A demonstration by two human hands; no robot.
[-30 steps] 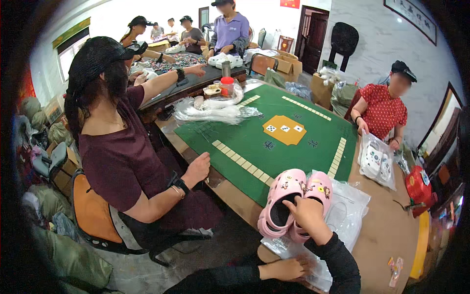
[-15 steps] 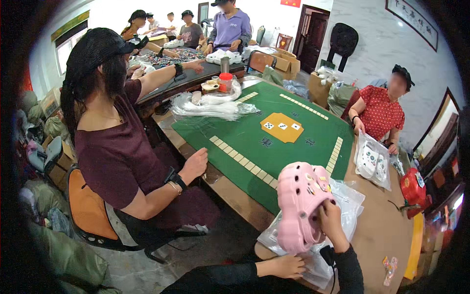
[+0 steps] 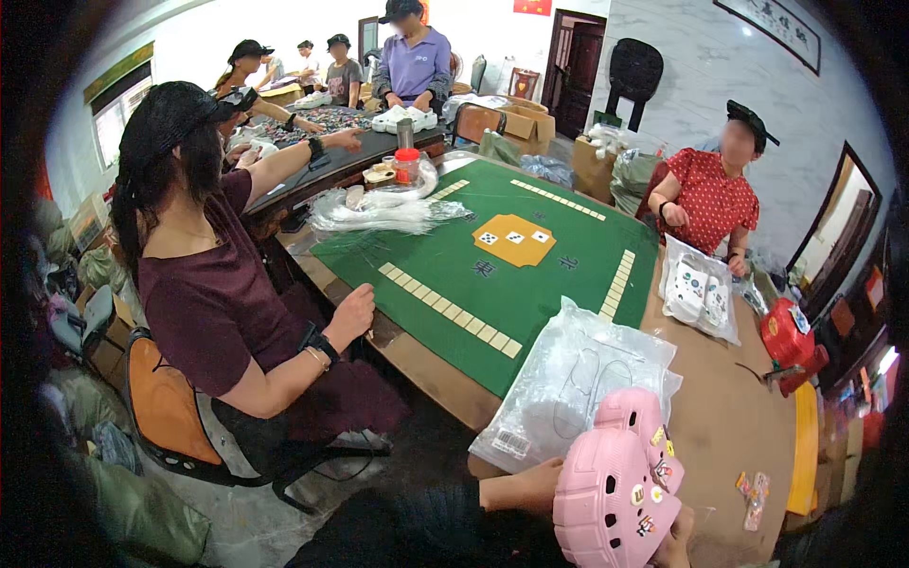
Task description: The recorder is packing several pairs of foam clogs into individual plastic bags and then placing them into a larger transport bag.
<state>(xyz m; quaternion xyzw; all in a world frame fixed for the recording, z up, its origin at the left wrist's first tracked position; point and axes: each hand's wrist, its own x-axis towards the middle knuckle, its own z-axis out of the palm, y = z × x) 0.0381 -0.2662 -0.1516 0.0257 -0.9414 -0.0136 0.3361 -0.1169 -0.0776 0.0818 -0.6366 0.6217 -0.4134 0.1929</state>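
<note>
A pair of pink clogs (image 3: 620,492) with colourful charms is held up close to me, the rounded toes pointing down. My right hand (image 3: 675,544) grips the pair from the lower right, its fingers mostly behind the shoes. My left hand (image 3: 525,486) reaches in from the lower left beside the clogs. Its fingertips pass behind the shoes, so I cannot see whether it grips anything. Just beyond both hands, a clear plastic bag (image 3: 559,383) with a printed outline lies flat on the table, partly covered by the clogs.
A green mat (image 3: 417,350) bears rows of pale tiles. Across it, a person in red (image 3: 710,194) sits near bagged white clogs (image 3: 701,301); a person in maroon (image 3: 237,275) sits at my left. A red ribbon roll (image 3: 788,331) and small charm packets (image 3: 755,499) lie at right.
The clogs have come down and nearer to me, tipping from toes up to toes down. The plastic bag now shows more fully. The person in red has raised a hand off the bagged clogs.
</note>
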